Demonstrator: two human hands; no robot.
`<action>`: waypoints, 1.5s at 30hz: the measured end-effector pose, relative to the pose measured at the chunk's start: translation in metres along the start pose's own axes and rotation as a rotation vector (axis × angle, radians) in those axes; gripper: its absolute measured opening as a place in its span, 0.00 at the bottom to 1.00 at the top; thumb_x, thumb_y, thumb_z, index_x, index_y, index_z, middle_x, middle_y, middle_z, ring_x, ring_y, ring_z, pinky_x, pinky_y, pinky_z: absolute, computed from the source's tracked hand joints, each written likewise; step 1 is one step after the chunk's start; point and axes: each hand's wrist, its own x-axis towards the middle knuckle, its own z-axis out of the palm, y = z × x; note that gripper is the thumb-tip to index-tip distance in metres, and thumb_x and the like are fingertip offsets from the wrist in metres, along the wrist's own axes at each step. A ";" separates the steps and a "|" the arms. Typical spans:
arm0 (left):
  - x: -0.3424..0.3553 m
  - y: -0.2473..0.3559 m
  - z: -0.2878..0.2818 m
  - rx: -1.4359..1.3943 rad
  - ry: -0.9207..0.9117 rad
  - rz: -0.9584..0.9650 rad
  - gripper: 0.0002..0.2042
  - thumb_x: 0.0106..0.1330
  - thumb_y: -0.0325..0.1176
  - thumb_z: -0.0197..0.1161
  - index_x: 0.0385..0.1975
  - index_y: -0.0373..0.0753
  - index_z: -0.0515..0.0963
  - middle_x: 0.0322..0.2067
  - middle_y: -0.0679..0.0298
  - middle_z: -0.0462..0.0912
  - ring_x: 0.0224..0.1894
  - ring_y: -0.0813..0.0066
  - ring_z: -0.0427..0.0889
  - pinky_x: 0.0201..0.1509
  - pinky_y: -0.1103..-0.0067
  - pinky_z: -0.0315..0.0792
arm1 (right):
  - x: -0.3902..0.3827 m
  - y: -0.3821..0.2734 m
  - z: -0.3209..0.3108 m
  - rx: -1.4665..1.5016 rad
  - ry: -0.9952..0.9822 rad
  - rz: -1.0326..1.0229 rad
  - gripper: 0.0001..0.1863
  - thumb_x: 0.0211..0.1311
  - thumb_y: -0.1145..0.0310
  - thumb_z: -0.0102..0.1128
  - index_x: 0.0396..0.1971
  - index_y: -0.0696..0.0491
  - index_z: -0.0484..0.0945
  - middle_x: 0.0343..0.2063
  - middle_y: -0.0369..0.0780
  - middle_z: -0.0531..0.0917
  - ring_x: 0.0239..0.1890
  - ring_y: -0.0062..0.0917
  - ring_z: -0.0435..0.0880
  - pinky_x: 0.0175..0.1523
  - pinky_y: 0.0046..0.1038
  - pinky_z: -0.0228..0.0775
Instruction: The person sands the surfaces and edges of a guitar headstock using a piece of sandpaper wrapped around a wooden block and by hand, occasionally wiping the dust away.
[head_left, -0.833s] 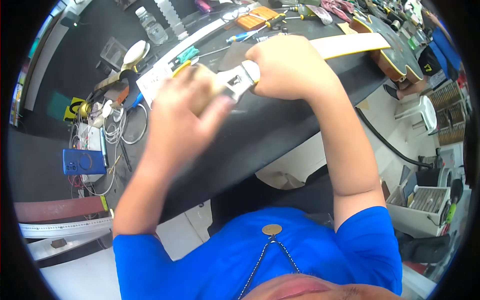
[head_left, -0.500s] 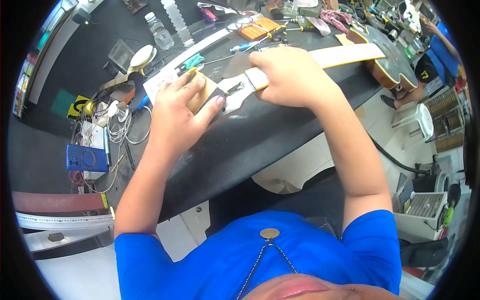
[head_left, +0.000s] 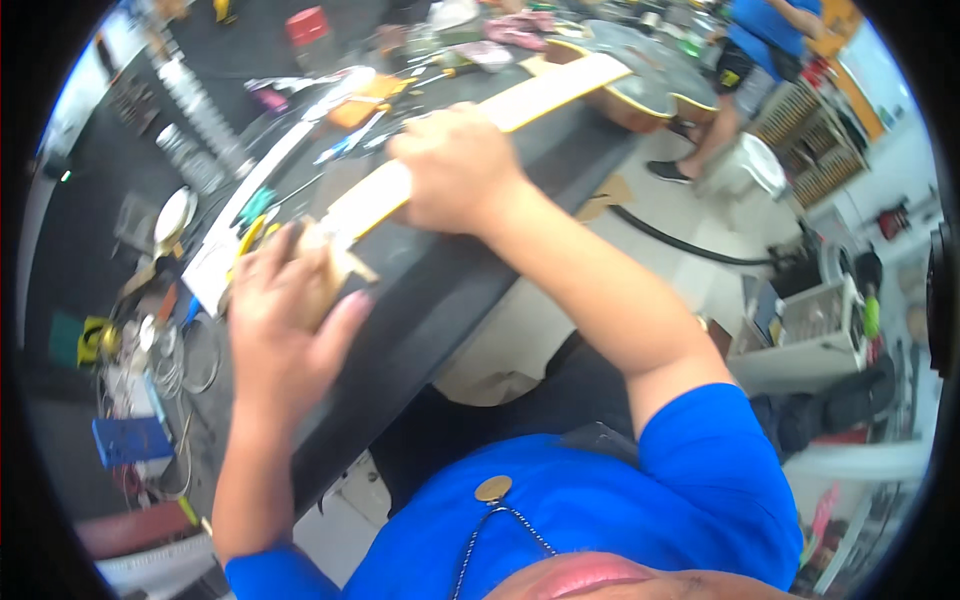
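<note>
A guitar lies across the dark bench, its dark body [head_left: 650, 75] with a pale edge at the far right. Its neck [head_left: 545, 95] is pale on top with a yellow edge and slants down toward the left. My right hand [head_left: 460, 170] is wrapped around the middle of the neck from above. At the headstock end, my left hand [head_left: 280, 320] is curled around a light wooden block [head_left: 325, 275], thumb held away. Motion blurs this hand, and the headstock is mostly hidden behind it and the block. Whether the block touches the headstock I cannot tell.
Screwdrivers, an orange wooden piece [head_left: 367, 100] and a clear bottle [head_left: 190, 158] lie along the far side. Coiled white cable [head_left: 185, 360] and a blue phone-like slab [head_left: 132, 442] are at left. Another person's leg [head_left: 690, 150] and a white stool [head_left: 745, 170] stand beyond the bench.
The view has swung, so the scene sits further left. More of the neck now shows between my hands. My left hand and the block have shifted to the headstock's tip, covering it.
</note>
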 end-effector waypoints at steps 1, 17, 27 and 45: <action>0.000 -0.007 -0.002 -0.022 -0.001 -0.070 0.25 0.61 0.38 0.81 0.57 0.32 0.88 0.65 0.38 0.83 0.66 0.39 0.81 0.72 0.54 0.73 | 0.003 0.000 -0.002 -0.004 -0.056 0.021 0.15 0.49 0.53 0.75 0.23 0.48 0.84 0.27 0.41 0.88 0.34 0.41 0.90 0.47 0.42 0.78; -0.005 -0.012 0.003 0.010 -0.035 -0.016 0.29 0.58 0.32 0.78 0.63 0.32 0.85 0.68 0.40 0.82 0.66 0.37 0.79 0.75 0.53 0.70 | 0.003 0.004 -0.008 0.040 -0.178 0.072 0.10 0.49 0.60 0.68 0.26 0.50 0.90 0.32 0.44 0.92 0.39 0.38 0.92 0.51 0.40 0.76; -0.013 0.000 -0.003 0.026 -0.041 -0.015 0.28 0.57 0.35 0.79 0.59 0.30 0.87 0.68 0.42 0.83 0.66 0.43 0.80 0.75 0.55 0.71 | 0.001 0.009 -0.010 0.027 -0.162 0.071 0.10 0.51 0.63 0.64 0.26 0.50 0.90 0.30 0.44 0.92 0.39 0.39 0.92 0.52 0.42 0.77; -0.024 -0.014 -0.009 0.067 -0.028 0.038 0.28 0.62 0.43 0.82 0.58 0.34 0.88 0.70 0.42 0.82 0.64 0.40 0.81 0.73 0.54 0.73 | 0.009 0.003 -0.006 -0.028 -0.170 0.013 0.17 0.50 0.54 0.77 0.28 0.53 0.88 0.31 0.42 0.89 0.40 0.42 0.90 0.51 0.44 0.80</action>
